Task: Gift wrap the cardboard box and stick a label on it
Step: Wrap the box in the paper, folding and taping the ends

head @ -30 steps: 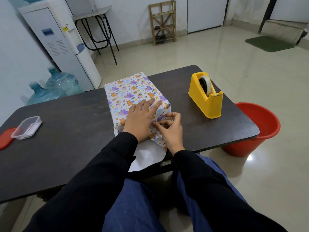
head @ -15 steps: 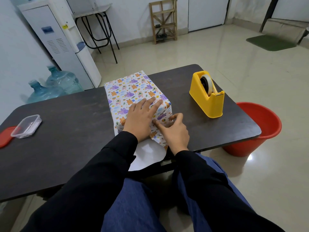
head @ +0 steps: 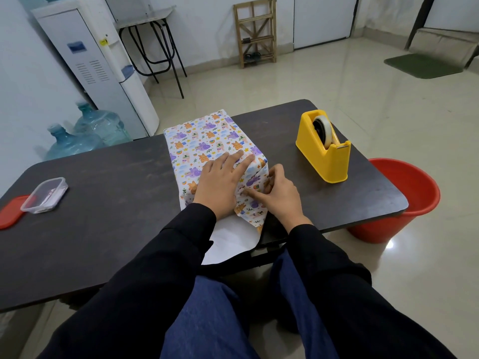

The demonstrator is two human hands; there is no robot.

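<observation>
Box (head: 207, 141) under flat, straight-fingered left hand (head: 220, 183); right hand (head: 281, 196) grip pinches paper (head: 252, 212) fold

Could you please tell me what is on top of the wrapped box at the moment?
The left hand lies flat on the wrapping paper at the near end; the right hand pinches a fold at that end. The cardboard box itself is hidden under the paper.

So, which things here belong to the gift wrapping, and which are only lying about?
For the job: wrapped box, wrapping paper, yellow tape dispenser.
Lying about: clear container, red lid, red bucket, water bottles.
</observation>
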